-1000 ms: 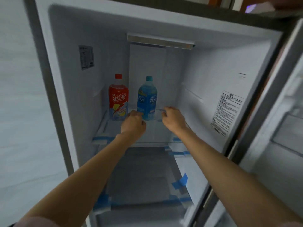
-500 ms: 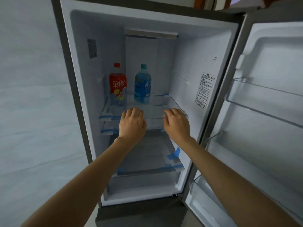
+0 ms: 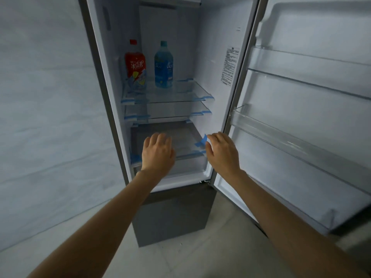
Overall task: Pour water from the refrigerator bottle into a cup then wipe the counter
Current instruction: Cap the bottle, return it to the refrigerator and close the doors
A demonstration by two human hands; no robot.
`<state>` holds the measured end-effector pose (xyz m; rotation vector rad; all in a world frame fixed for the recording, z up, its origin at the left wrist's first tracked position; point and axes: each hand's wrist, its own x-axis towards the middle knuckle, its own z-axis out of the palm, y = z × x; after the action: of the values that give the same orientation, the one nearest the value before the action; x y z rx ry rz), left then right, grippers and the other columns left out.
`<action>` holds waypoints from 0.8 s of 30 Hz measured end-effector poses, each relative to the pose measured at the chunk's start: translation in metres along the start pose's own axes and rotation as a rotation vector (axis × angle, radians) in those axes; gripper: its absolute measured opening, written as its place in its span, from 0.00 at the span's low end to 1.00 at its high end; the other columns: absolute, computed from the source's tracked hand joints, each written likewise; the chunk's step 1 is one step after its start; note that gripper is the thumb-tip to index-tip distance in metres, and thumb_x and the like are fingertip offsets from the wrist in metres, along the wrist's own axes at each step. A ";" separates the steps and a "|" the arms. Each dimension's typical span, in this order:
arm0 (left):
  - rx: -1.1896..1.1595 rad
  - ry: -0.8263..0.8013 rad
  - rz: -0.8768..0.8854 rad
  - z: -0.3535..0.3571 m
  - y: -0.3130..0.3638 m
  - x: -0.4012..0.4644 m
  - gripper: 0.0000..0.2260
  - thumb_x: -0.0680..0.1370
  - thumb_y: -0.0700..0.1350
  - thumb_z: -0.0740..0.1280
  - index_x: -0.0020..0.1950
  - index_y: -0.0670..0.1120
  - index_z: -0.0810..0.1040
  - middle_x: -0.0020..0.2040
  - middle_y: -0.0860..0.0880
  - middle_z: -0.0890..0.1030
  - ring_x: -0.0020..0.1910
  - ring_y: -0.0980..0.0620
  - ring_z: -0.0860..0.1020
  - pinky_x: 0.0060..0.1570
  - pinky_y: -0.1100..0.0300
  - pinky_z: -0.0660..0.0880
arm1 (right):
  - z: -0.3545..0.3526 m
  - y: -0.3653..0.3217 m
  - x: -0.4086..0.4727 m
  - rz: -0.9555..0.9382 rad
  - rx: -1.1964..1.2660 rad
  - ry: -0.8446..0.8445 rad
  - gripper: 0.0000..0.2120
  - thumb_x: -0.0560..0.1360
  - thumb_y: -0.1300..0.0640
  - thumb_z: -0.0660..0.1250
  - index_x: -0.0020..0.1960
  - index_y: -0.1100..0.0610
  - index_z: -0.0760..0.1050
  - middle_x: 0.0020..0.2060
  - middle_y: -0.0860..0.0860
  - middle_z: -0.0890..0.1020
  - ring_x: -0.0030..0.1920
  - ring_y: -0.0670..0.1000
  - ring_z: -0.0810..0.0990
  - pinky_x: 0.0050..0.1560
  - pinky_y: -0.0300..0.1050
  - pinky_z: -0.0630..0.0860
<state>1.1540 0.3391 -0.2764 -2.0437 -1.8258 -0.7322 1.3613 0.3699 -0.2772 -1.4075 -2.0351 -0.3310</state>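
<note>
Both hands have drawn back and down from the upper glass shelf (image 3: pixel 170 93), where they reached a moment ago, and now hover in front of the lowest part of the open white refrigerator (image 3: pixel 218 109). The fingers (image 3: pixel 158 138) of the left hand (image 3: pixel 157 153) lie loosely together, slightly curled, palm down, holding nothing. The right hand (image 3: pixel 221 152) is likewise empty, its fingers (image 3: pixel 217 136) a little apart and relaxed, just beside a strip of blue tape (image 3: pixel 201 141) on the refrigerator's lower right wall.

Above the hands, well apart from them, the task's thing stands untouched: a blue plastic bottle with a teal cap (image 3: pixel 163 66), upright near the back of the upper glass shelf. Just left of it on the same shelf stands a red-labelled plastic bottle with a red cap (image 3: pixel 136 67), also upright, the two close but not touching. A second glass shelf (image 3: pixel 170 115) sits below the first, both with blue tape at their corners.

To the right of the refrigerator's body, the white door (image 3: pixel 301 117) stands wide open, showing clear plastic door racks (image 3: pixel 281 135). Left of the refrigerator runs a pale grey wall (image 3: pixel 44 97); beneath it is a light floor (image 3: pixel 180 257).
</note>
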 end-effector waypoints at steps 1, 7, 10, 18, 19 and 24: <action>0.001 -0.009 0.002 -0.005 0.003 -0.007 0.13 0.75 0.44 0.67 0.57 0.39 0.78 0.56 0.41 0.79 0.57 0.40 0.75 0.58 0.46 0.71 | -0.005 -0.002 -0.009 0.005 -0.010 0.003 0.12 0.77 0.57 0.65 0.56 0.63 0.78 0.51 0.59 0.82 0.53 0.59 0.80 0.55 0.54 0.79; -0.015 -0.003 0.026 -0.030 0.029 -0.028 0.14 0.76 0.44 0.65 0.59 0.40 0.76 0.58 0.41 0.77 0.59 0.40 0.74 0.61 0.46 0.69 | -0.045 0.005 -0.044 0.032 -0.030 0.053 0.13 0.75 0.55 0.68 0.56 0.62 0.79 0.52 0.58 0.83 0.54 0.59 0.81 0.56 0.53 0.79; -0.028 0.016 0.063 -0.039 0.054 -0.034 0.14 0.75 0.44 0.66 0.59 0.40 0.76 0.57 0.41 0.78 0.58 0.41 0.75 0.59 0.46 0.70 | -0.065 0.019 -0.056 0.060 -0.032 0.057 0.14 0.76 0.54 0.66 0.57 0.62 0.79 0.54 0.59 0.82 0.55 0.60 0.80 0.57 0.54 0.78; -0.137 -0.004 0.157 -0.030 0.168 -0.039 0.16 0.76 0.45 0.65 0.63 0.41 0.74 0.60 0.41 0.76 0.59 0.41 0.75 0.61 0.43 0.71 | -0.127 0.085 -0.108 0.096 -0.092 0.188 0.13 0.78 0.56 0.63 0.57 0.62 0.79 0.56 0.58 0.82 0.59 0.59 0.79 0.58 0.53 0.78; -0.139 -0.014 0.178 -0.027 0.186 -0.040 0.17 0.77 0.45 0.65 0.64 0.41 0.73 0.62 0.40 0.76 0.62 0.40 0.74 0.63 0.43 0.70 | -0.136 0.094 -0.116 0.107 -0.104 0.202 0.15 0.79 0.54 0.59 0.58 0.61 0.79 0.56 0.57 0.82 0.60 0.58 0.78 0.58 0.53 0.78; -0.189 -0.039 0.279 -0.011 0.269 -0.043 0.19 0.77 0.46 0.65 0.66 0.41 0.73 0.66 0.40 0.74 0.66 0.39 0.71 0.67 0.42 0.66 | -0.183 0.146 -0.151 0.162 -0.174 0.316 0.15 0.79 0.54 0.60 0.59 0.61 0.78 0.57 0.57 0.81 0.61 0.57 0.77 0.59 0.51 0.77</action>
<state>1.4143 0.2582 -0.2622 -2.3838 -1.4943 -0.8143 1.5931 0.2171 -0.2524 -1.5055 -1.6584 -0.6296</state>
